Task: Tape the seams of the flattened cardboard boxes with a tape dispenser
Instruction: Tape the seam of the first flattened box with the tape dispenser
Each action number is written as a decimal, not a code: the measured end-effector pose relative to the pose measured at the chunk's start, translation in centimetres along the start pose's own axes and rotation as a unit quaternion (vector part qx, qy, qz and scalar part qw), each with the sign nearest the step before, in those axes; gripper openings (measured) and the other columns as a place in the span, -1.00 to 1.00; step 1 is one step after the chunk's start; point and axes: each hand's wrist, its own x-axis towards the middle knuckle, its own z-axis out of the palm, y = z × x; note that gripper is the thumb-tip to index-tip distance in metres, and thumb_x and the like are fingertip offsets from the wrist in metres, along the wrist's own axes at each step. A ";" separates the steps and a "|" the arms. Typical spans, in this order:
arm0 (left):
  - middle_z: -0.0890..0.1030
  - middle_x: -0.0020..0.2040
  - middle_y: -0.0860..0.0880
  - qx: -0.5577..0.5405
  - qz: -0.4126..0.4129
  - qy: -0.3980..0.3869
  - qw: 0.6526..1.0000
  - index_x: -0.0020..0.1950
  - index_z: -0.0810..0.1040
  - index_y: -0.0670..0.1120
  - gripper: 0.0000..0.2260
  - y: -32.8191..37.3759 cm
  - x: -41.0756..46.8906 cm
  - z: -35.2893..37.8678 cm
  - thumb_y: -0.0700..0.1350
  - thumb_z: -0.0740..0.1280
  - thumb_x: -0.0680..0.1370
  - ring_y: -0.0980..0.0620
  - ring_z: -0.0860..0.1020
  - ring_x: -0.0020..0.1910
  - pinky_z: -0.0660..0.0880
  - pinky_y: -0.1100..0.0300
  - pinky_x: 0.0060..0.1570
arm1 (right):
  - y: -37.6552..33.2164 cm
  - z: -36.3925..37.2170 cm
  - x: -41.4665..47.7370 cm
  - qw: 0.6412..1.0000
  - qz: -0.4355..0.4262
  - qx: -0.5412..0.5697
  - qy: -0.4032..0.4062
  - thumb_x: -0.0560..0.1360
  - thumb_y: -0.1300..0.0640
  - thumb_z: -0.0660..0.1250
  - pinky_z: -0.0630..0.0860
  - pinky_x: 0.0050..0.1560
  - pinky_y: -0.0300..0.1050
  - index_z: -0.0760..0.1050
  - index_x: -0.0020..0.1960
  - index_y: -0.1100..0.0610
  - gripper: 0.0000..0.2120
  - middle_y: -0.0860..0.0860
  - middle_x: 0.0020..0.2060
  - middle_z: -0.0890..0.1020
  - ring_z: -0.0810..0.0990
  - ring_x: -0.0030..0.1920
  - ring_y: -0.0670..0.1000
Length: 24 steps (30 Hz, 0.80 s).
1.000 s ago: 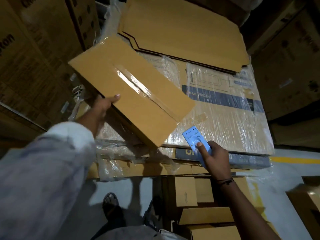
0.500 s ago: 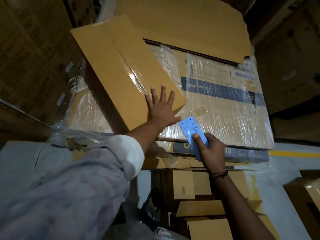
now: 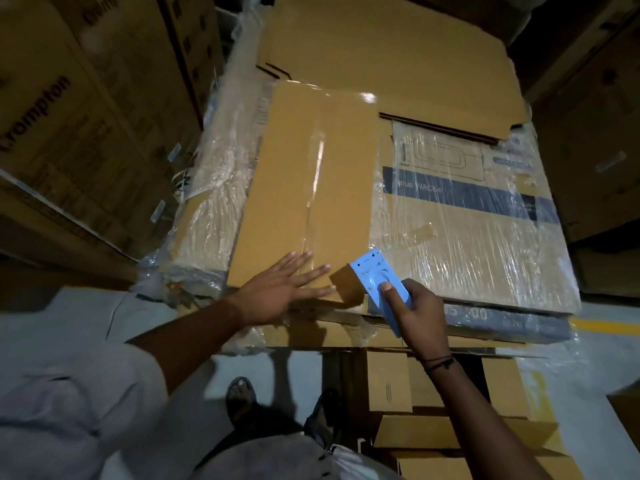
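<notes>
While the left hand [image 3: 277, 292] is spread flat on the flattened brown cardboard box [image 3: 308, 188] at the wrapped stack's [image 3: 485, 251] near edge, the blue plastic tape dispenser [image 3: 379, 284] is gripped by the right hand [image 3: 415, 311]; a steady pull along the seam is likely needed.

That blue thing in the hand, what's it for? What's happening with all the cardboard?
It is a blue tape dispenser, held in the person's right hand. It sits at the near end of a flattened cardboard box that lies on a plastic-wrapped carton. The left hand presses flat on the box, fingers spread, to hold it down. A shiny strip of clear tape already runs along the box's middle seam. More flattened cardboard lies behind it.
</notes>
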 end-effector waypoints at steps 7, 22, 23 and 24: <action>0.37 0.62 0.07 -0.539 -0.210 0.200 0.791 0.59 0.42 0.11 -0.38 1.6 -3.7 -3.7 -0.41 0.24 0.62 0.08 0.28 0.63 0.28 0.18 0.56 | -2.1 1.7 -2.9 0.985 -0.111 -0.050 -0.123 0.56 -0.38 0.18 0.42 -0.31 0.09 0.56 -0.17 -0.03 -0.54 -0.06 -0.31 0.57 0.54 -0.30 -0.05; 0.69 0.23 -0.18 -0.853 -0.260 0.101 0.441 0.39 0.59 -0.24 -0.69 9.0 -9.9 -3.8 -0.11 0.27 0.72 0.04 0.63 0.09 0.60 0.19 -0.14 | -5.8 2.9 -7.9 0.964 -0.151 -0.001 -0.217 0.56 -0.29 0.26 0.42 -0.35 -0.22 0.60 -0.10 -0.26 -0.80 -0.20 -0.18 0.66 0.64 -0.22 -0.06; 0.69 0.22 -0.18 -0.846 -0.264 0.104 0.452 0.38 0.58 -0.27 -0.69 9.0 -10.2 -3.6 -0.14 0.28 0.72 0.04 0.63 0.08 0.59 0.20 -0.15 | -5.8 3.1 -8.2 0.964 -0.146 0.005 -0.222 0.55 -0.33 0.26 0.48 -0.33 -0.11 0.61 -0.06 -0.24 -0.75 -0.19 -0.15 0.67 0.66 -0.19 -0.04; 0.70 0.18 -0.16 -0.838 -0.267 0.107 0.464 0.36 0.58 -0.30 -0.71 8.8 -10.3 -3.4 -0.16 0.28 0.72 0.05 0.64 0.06 0.59 0.20 -0.16 | -5.7 3.3 -8.5 0.964 -0.140 0.008 -0.225 0.55 -0.36 0.25 0.51 -0.31 -0.01 0.62 -0.04 -0.19 -0.69 -0.16 -0.14 0.68 0.67 -0.17 -0.03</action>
